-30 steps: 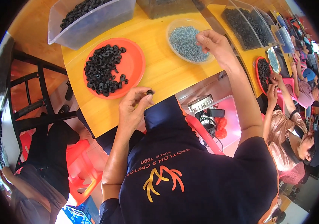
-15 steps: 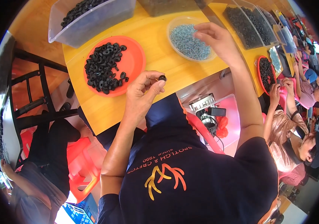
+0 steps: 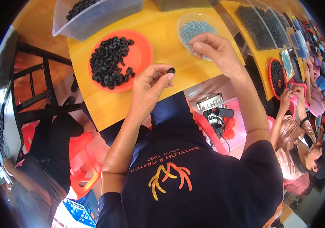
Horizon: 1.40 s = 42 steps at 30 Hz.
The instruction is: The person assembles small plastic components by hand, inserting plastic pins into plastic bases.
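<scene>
Between the thumb and forefinger of my left hand [image 3: 149,85] is a small black ring-shaped part [image 3: 171,70], held over the table's near edge. My right hand [image 3: 217,51] is over the near right side of a clear round tub [image 3: 182,23] of small pale-blue, glassy bead-like pieces. Its thumb and forefinger are pinched together; whatever may be between them is too small to make out. Left of my hands lies a red-orange plate [image 3: 141,53] with a heap of black parts [image 3: 111,60] much like the held one.
A translucent bin [image 3: 105,21] of black parts stands behind the plate on the yellow table [image 3: 162,45]. Divided clear bins [image 3: 261,28] and another red plate [image 3: 272,85] are on the right-hand table. Co-workers [image 3: 295,140] sit to the right; another person [image 3: 37,186] is at left.
My right hand has come nearer, from over the tub's middle to its near side, and its fingers have closed. My left hand still holds the black ring-shaped part. The whole view has shifted slightly.
</scene>
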### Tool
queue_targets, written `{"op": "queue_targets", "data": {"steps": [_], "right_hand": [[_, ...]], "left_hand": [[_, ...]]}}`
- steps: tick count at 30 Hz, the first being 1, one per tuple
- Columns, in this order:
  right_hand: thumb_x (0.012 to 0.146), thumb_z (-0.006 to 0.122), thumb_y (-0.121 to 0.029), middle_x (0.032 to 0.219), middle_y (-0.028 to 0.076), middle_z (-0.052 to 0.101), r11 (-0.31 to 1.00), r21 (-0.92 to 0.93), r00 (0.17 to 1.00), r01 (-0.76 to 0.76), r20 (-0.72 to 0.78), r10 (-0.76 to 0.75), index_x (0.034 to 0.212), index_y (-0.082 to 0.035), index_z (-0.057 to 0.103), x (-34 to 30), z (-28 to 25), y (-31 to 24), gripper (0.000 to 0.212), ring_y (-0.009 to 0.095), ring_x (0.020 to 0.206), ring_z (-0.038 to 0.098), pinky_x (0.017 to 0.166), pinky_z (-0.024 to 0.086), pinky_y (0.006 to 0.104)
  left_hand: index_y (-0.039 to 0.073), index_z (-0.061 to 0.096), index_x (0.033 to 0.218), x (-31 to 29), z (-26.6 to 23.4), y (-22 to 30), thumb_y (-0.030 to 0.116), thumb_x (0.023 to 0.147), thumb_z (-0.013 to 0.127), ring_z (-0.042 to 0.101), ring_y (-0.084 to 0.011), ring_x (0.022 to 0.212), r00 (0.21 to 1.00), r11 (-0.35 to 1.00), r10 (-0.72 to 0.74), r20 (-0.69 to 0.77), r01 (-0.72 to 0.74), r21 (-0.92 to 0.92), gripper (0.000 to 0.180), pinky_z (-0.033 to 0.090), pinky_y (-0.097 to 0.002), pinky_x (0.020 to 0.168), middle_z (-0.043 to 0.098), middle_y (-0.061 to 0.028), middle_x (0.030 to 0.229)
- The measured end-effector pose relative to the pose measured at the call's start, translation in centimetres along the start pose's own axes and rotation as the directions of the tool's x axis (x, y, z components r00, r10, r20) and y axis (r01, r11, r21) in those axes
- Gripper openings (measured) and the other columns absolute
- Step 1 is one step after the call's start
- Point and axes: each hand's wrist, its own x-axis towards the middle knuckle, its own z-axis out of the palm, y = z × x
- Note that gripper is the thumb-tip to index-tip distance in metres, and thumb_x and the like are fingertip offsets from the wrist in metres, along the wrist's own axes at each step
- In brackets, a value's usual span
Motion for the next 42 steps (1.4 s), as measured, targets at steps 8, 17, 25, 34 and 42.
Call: {"op": "queue_targets", "data": {"steps": [8, 17, 25, 34, 42], "right_hand": [[0.093, 0.068, -0.015, 0.090, 0.005, 0.068, 0.965, -0.197, 0.983, 0.172, 0.099, -0.155, 0.099, 0.000, 0.069, -1.0, 5.1, -0.9, 0.015, 0.011, 0.081, 0.062, 0.074, 0.050, 0.0264], [0.086, 0.073, -0.008, 0.086, 0.007, 0.066, 0.929, -0.267, 0.966, 0.256, 0.107, -0.235, 0.093, -0.001, 0.069, -2.0, 8.3, -0.2, 0.011, 0.015, 0.074, 0.062, 0.068, 0.050, 0.0283], [0.085, 0.072, -0.012, 0.086, 0.010, 0.064, 0.722, -0.448, 0.850, 0.527, 0.260, -0.459, 0.092, -0.004, 0.070, 0.0, 10.8, 0.7, 0.011, 0.027, 0.080, 0.063, 0.067, 0.052, 0.0352], [0.086, 0.071, -0.027, 0.088, 0.011, 0.070, 0.390, -0.836, 0.922, 0.387, 0.360, -0.143, 0.090, -0.005, 0.071, 6.2, 14.3, 1.0, 0.022, 0.030, 0.086, 0.065, 0.074, 0.052, 0.0432], [0.084, 0.070, -0.020, 0.086, 0.011, 0.069, 0.407, -0.845, 0.928, 0.347, 0.373, -0.018, 0.088, -0.005, 0.067, 7.2, 14.2, 1.6, 0.016, 0.033, 0.090, 0.065, 0.076, 0.052, 0.0449]], "left_hand": [[-0.002, 0.065, 0.103, -0.6, -0.7, 0.3, 0.006, 0.092, 0.068, 0.063, -0.0081, 0.076, 0.996, 0.995, 0.085, -0.017, -0.084, 0.047, 0.014, 0.051, -0.0232, 0.069, 0.065, -0.0025, 0.087], [-0.002, 0.065, 0.105, -3.1, -2.0, -0.6, 0.003, 0.092, 0.067, 0.066, -0.0107, 0.077, 0.995, 0.996, 0.078, -0.068, -0.080, -0.031, 0.014, 0.054, -0.0242, 0.069, 0.066, -0.0042, 0.091], [-0.002, 0.065, 0.107, -6.4, -4.7, -1.5, 0.003, 0.093, 0.066, 0.065, -0.0097, 0.076, 0.986, 0.999, 0.037, -0.160, -0.038, -0.001, 0.015, 0.053, -0.0238, 0.067, 0.066, -0.0038, 0.090], [-0.002, 0.065, 0.106, -7.3, -6.0, -2.1, 0.003, 0.092, 0.067, 0.063, -0.0087, 0.074, 0.975, 1.000, -0.010, -0.220, 0.012, 0.007, 0.015, 0.051, -0.0231, 0.064, 0.064, -0.0023, 0.085], [-0.002, 0.064, 0.107, -7.3, -6.4, -2.1, 0.004, 0.093, 0.066, 0.062, -0.0085, 0.076, 0.979, 0.999, -0.027, -0.202, 0.020, -0.038, 0.015, 0.051, -0.0232, 0.067, 0.064, -0.0022, 0.087]]}}
